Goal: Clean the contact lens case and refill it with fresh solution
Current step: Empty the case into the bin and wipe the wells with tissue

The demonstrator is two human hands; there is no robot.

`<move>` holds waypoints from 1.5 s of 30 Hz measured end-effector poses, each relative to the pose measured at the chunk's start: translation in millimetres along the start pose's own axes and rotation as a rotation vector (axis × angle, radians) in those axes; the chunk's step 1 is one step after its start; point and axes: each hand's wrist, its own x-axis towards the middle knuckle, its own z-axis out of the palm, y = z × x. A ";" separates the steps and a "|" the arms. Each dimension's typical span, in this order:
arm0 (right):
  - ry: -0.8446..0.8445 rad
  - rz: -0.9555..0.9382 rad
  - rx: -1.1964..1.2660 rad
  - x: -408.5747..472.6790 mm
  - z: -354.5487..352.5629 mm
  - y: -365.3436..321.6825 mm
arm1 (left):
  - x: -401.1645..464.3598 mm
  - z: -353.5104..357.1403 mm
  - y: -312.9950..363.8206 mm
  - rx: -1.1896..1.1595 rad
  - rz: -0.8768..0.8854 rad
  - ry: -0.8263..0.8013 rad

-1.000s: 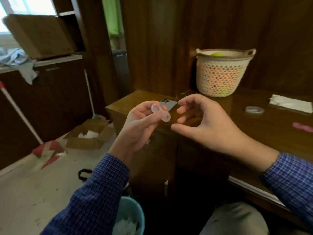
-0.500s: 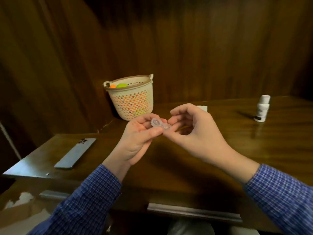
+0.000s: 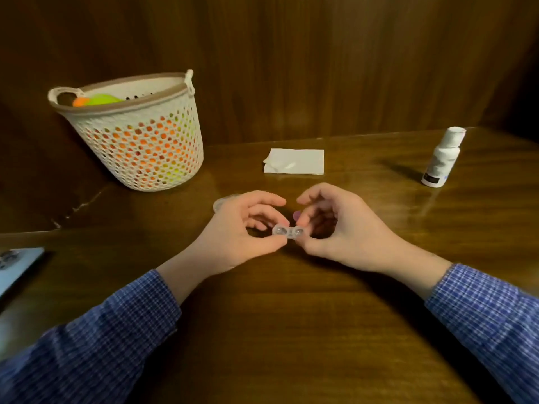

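The phone (image 3: 16,265) is cut off by the left edge. A clear lid (image 3: 223,202) is half hidden behind the left hand (image 3: 236,231). A purple thing (image 3: 297,214) peeks between the fingers, too covered to identify. The bottle (image 3: 442,158) label is unreadable.

A dark brown wooden table (image 3: 291,330) with a glossy, grain-patterned top fills the lower part of the view and reflects soft patches of light. Behind it stands a dark brown wall of vertical wooden panels (image 3: 291,59), meeting the table's far edge and turning a corner at the left. The lighting is dim and warm; the upper corners of the wall fall into deep shadow, and a pale streak marks the table surface near the left rear corner.
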 end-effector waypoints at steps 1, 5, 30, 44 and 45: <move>-0.017 0.006 0.000 1.7 0.4 4.2 | 1.0 -0.6 -2.5 0.066 0.012 -0.001; -0.070 0.019 -0.057 3.7 0.7 12.4 | -3.5 3.2 -6.7 0.195 0.041 -0.001; 0.200 0.320 -0.316 182.5 -13.4 40.2 | -10.7 13.1 -18.9 0.223 0.026 0.025; 0.272 0.387 -0.170 212.1 -0.7 44.5 | -9.6 13.2 -21.8 0.223 0.043 0.049; 0.291 0.356 -0.116 202.0 -4.6 34.3 | -9.3 12.3 -20.6 0.210 0.033 0.053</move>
